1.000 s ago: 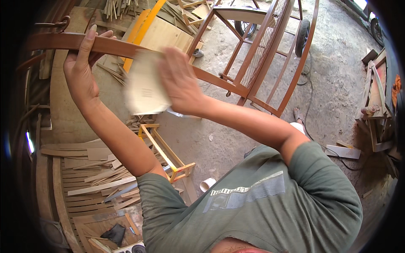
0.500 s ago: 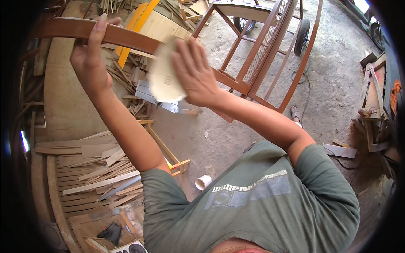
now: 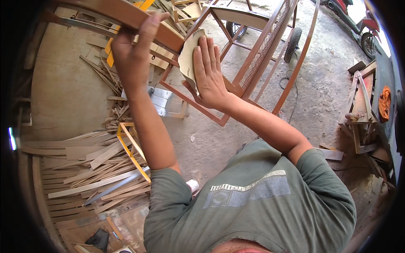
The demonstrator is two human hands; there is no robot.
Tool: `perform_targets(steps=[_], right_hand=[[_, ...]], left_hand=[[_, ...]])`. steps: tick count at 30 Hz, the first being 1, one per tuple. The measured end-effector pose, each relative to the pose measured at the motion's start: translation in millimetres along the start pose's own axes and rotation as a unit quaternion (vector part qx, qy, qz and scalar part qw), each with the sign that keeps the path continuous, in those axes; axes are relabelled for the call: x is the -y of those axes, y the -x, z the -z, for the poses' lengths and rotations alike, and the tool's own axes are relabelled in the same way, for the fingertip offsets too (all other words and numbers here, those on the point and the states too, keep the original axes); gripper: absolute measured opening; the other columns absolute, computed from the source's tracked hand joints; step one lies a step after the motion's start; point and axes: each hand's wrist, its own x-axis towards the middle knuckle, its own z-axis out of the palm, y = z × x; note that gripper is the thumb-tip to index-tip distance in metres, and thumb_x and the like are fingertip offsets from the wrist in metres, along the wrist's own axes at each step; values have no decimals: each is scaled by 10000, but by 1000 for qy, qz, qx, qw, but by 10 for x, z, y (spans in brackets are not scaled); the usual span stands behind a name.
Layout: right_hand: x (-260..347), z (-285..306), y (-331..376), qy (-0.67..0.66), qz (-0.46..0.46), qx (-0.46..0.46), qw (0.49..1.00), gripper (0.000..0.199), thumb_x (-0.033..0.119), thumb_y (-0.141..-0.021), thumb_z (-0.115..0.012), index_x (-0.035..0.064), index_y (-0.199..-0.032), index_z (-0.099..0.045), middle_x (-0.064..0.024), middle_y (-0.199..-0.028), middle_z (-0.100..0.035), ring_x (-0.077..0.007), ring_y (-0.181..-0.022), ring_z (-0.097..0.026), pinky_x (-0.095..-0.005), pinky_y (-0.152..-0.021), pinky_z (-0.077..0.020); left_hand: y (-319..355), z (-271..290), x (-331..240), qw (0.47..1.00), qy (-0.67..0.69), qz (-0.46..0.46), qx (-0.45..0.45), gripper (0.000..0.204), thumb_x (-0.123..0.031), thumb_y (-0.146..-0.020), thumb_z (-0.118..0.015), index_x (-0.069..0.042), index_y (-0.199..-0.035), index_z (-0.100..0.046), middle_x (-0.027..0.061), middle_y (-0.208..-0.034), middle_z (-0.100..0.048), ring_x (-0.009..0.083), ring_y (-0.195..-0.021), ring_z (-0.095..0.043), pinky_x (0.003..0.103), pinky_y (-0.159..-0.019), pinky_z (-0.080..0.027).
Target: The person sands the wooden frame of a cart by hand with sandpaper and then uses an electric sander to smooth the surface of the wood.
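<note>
The left hand (image 3: 133, 55) grips the brown rail (image 3: 122, 17), held up high. The right hand (image 3: 209, 71) lies flat, pressing the sandpaper (image 3: 188, 59) against the rail. The rail looks smooth already, so maybe little rubbing is left.

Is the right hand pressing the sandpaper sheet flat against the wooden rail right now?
Yes: the right hand lies open on the sandpaper sheet, pressing it to the curved wooden rail that the left hand grips.

A curved brown wooden rail (image 3: 126, 17) runs tilted across the frame, a beige sandpaper sheet (image 3: 187, 59) pressed flat against it.
</note>
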Motion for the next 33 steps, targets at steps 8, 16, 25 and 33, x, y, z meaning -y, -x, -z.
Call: perform_targets(steps=[8,16,25,33], right_hand=[[-660,704,2094,64,-134,251,957,1025,141,-853,-750,73,-1653,-114,-223,-1714,-50,-432,-1582,-16,-543,-1278,-72],[-1001,2193,2744,160,-318,196,914,430,343,-1090,-475,-67,-1159,-589,-308,-1047,-622,-478,-981,-553,-546,-905,-414],[-998,1976,2672,22,-215,306,927,403,305,-1109,-416,-43,-1270,-540,-233,-1145,-581,-372,-1104,-516,-450,-1021,-407],[-376,1391,1899,-178,-39,391,902,323,149,-912,-613,-57,-1160,-635,-248,-1146,-620,-435,-1075,-599,-499,-936,-481]], left_hand=[[674,-310,610,998,-16,55,14,295,-365,-898,-776,-83,-982,-783,58,-856,-777,151,-776,-730,336,-797,-550],[1105,-684,956,981,-142,-62,-117,314,-453,-925,-690,-154,-946,-784,-16,-700,-736,121,-547,-645,372,-773,-485],[936,-515,658,957,-216,-67,-182,393,-480,-865,-774,-114,-727,-728,36,-513,-612,189,-407,-516,358,-691,-474],[1270,-351,853,981,-153,-40,-115,451,-459,-804,-853,-102,-1053,-735,42,-903,-762,218,-833,-723,392,-886,-504]])
